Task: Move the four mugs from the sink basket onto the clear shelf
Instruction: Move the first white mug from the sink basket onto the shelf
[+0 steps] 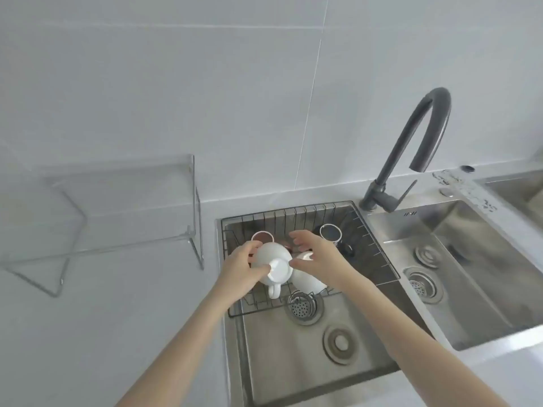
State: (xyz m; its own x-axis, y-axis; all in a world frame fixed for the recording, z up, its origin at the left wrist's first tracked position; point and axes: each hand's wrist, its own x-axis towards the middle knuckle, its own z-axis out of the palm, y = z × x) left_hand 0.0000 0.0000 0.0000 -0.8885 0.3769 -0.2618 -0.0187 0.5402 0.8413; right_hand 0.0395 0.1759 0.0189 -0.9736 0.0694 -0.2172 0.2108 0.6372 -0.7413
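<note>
Left hand [239,267] fingers curled in a grip, right hand [318,255] fingers spread, both forearms extended

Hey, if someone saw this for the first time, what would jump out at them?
Two hands meet over the wire basket in the sink: the left hand grips an upturned white mug, the right hand hovers open over another white mug. Behind rises a dark arched faucet; at left an empty clear shelf stands on the counter.
</note>
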